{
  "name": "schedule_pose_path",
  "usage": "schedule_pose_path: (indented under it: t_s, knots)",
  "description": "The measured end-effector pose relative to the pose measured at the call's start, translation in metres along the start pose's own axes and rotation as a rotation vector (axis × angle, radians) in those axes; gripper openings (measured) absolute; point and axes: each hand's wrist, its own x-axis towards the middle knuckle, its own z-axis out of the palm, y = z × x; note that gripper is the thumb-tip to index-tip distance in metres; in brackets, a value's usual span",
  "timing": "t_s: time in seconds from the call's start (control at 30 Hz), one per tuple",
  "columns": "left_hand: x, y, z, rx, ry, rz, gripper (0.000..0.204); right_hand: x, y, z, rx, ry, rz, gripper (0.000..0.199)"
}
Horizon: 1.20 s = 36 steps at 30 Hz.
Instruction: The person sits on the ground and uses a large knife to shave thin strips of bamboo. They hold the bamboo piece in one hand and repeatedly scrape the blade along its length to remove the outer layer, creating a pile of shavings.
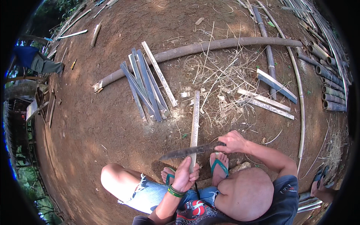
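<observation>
The lower end of the bamboo slat (194,123) is hidden behind the left hand (185,175), whose fingers are wrapped tight around it. The slat runs from that hand straight away from the person, its far end lying free on the dirt. The right hand (233,141), just right of the slat, is closed around the handle of the machete (189,151); the handle itself is covered by the fingers. The blade crosses the slat just above the left hand; whether its edge bites into the slat cannot be made out.

Both feet in green sandals (219,165) sit at the slat's near end, one partly hidden behind the left hand. Left of the slat's far half lies a bundle of split strips (146,86); beyond its far end, a long pole (195,48). Right of it, shavings (225,78) and more cut slats (268,103). Bare dirt lies open to the slat's left. At the lower right rim another person's hand (323,191) is cut off.
</observation>
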Motion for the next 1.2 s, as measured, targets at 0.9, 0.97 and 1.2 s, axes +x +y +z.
schedule_pose_path:
  t_s: [0.9, 0.97, 1.2]
  knots:
    - [-0.002, 0.012, 0.001, -0.041, -0.052, -0.011, 0.020, 0.031, 0.043, -0.032, -0.152, 0.037, 0.127, 0.067]
    - [-0.005, 0.009, 0.007, -0.028, -0.044, -0.012, 0.021, 0.031, 0.064, -0.022, -0.150, 0.107, 0.158, 0.067]
    - [-0.004, 0.017, 0.000, -0.044, -0.038, -0.039, 0.022, 0.028, 0.056, -0.038, -0.264, 0.055, 0.025, 0.068]
